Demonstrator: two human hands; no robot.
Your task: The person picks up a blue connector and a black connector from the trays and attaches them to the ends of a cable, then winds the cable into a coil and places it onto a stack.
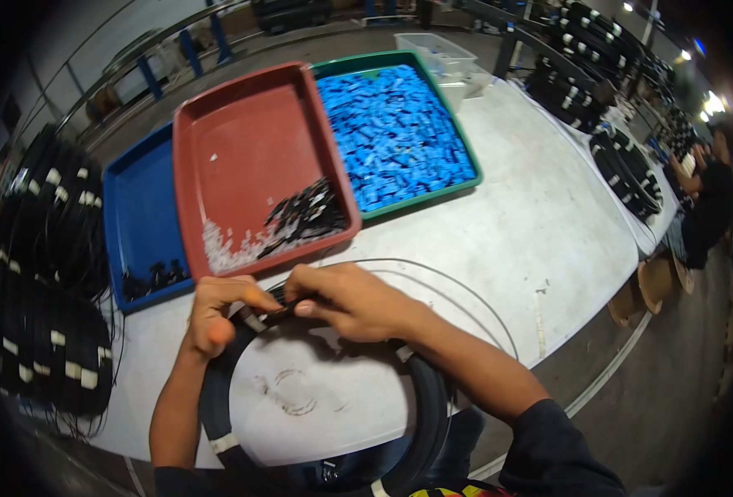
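Note:
A thick coil of black cable [433, 389], bound with pale tape bands, rests at the table's near edge. My left hand [217, 311] is closed at the coil's far side, with orange covers on its thumb and a finger. Close beside it, my right hand [350, 302] pinches the same black strands. The fingers hide whatever small part may lie between them. From there a loose thin cable [474, 294] arcs over the table to the right.
Beyond my hands, a red tray [250, 157] holds small clear pieces and black parts. A blue tray [143, 207] contains black pieces; a green tray [478, 176] holds many blue pieces. Coils [48, 331] are stacked left. A person [706, 199] is at far right.

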